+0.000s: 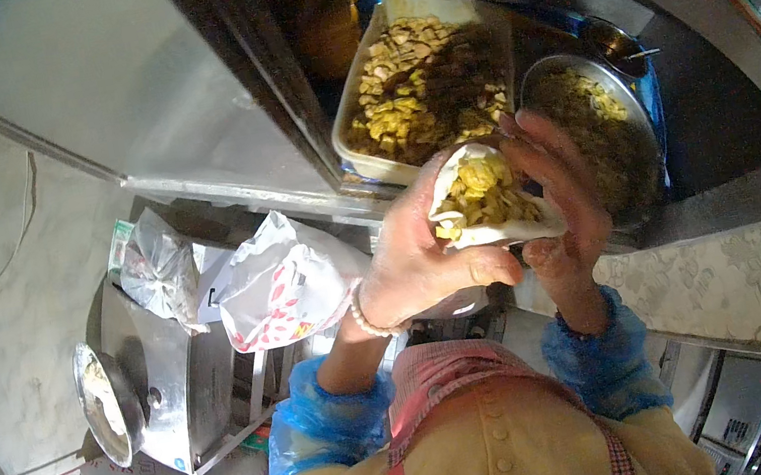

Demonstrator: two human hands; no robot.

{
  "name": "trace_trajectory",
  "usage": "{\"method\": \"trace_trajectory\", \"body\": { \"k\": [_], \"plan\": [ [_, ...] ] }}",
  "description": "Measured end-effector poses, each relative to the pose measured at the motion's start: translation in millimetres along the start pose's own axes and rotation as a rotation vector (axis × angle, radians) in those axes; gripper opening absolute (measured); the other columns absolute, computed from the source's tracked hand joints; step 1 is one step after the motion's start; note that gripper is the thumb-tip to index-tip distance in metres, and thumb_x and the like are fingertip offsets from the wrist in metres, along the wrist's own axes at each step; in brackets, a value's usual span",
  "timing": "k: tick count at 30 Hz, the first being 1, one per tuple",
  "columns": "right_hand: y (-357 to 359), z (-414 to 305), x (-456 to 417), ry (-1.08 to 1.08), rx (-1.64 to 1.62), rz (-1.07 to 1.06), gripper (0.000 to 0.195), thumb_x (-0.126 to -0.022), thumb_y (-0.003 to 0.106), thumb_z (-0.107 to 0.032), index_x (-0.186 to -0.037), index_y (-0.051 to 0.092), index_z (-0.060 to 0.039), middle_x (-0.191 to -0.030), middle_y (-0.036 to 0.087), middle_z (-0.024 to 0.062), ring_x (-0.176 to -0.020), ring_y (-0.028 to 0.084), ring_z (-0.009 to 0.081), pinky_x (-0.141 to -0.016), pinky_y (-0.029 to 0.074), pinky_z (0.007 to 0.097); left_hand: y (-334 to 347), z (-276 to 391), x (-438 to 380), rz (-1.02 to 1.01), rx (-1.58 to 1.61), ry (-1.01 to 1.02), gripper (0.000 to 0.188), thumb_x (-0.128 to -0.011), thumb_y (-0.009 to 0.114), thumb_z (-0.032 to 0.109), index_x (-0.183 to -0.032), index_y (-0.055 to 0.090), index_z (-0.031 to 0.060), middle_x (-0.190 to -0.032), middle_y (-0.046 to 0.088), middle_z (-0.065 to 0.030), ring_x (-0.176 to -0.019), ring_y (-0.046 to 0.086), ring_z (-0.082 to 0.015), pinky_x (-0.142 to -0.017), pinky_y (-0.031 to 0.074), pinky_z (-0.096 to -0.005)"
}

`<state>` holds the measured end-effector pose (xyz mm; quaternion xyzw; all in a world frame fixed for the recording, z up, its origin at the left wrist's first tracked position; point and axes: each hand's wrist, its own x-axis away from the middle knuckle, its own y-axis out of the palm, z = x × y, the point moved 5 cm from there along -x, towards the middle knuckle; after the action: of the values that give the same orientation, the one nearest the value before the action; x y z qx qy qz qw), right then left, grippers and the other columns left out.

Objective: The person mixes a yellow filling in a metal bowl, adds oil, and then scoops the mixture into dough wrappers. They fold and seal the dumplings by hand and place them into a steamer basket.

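Note:
A white dough wrapper (500, 232) is cupped between my hands, bent up around a yellowish chopped filling (480, 179); its top is open. My left hand (416, 246), with a pearl-like bead bracelet at the wrist, holds it from the left and below, the thumb along the near side. Curled around its right side is my right hand (565, 191), fingertips raised by the far edge. Just beyond, a rectangular plastic tub (366, 153) contains chopped filling, partly in shadow. A round steel bowl (642, 110) of shredded filling stands behind my right hand, which partly covers it.
A small metal container (613, 47) with a handle sticking out stands beyond the bowl. Plastic bags (283, 284) lie at the left, near a steel appliance (165, 371) and a tilted metal bowl (127, 412). A metal-edged wall (194, 117) borders the work area.

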<state>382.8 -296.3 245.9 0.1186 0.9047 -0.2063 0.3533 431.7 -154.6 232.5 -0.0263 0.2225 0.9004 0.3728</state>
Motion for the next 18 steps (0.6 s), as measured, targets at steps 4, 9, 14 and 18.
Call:
{"method": "trace_trajectory", "body": {
  "k": [4, 9, 14, 18],
  "plan": [
    [14, -5, -7, -0.101, -0.113, -0.076, 0.068, -0.077, 0.074, -0.050, -0.121, 0.061, -0.0006, -0.136, 0.050, 0.0214, -0.127, 0.047, 0.0352, -0.107, 0.035, 0.0474, -9, 9, 18, 0.055, -0.025, -0.008, 0.077, -0.068, 0.090, 0.025, -0.130, 0.050, 0.0015, -0.110, 0.061, -0.0009, -0.101, 0.055, -0.0092, -0.088, 0.046, -0.0264],
    [43, -21, -25, -0.108, -0.358, -0.229, 0.057, -0.075, 0.074, -0.039, -0.113, 0.064, 0.0022, -0.128, 0.056, 0.0248, -0.122, 0.051, 0.0366, -0.104, 0.039, 0.0468, -17, 26, 46, 0.051, -0.103, 0.003, 0.071, -0.072, 0.087, 0.030, -0.127, 0.052, 0.0010, -0.110, 0.061, -0.0024, -0.101, 0.054, -0.0092, -0.087, 0.045, -0.0265],
    [67, -43, -19, -0.061, -0.514, -0.368, 0.042, -0.075, 0.068, -0.031, -0.098, 0.069, 0.0037, -0.121, 0.059, 0.0272, -0.114, 0.058, 0.0362, -0.098, 0.045, 0.0435, -6, 33, 89, 0.205, -0.124, 0.096, 0.060, -0.082, 0.078, 0.035, -0.125, 0.054, 0.0005, -0.112, 0.059, -0.0038, -0.103, 0.053, -0.0122, -0.088, 0.045, -0.0291],
    [76, -57, -2, -0.056, -0.700, -0.520, 0.036, -0.082, 0.068, -0.029, -0.095, 0.070, 0.0049, -0.122, 0.060, 0.0248, -0.113, 0.058, 0.0353, -0.097, 0.046, 0.0438, 20, 31, 129, 0.380, -0.115, 0.123, 0.055, -0.088, 0.072, 0.032, -0.129, 0.053, -0.0001, -0.113, 0.058, -0.0044, -0.104, 0.053, -0.0127, -0.089, 0.043, -0.0281]
  ]
}}
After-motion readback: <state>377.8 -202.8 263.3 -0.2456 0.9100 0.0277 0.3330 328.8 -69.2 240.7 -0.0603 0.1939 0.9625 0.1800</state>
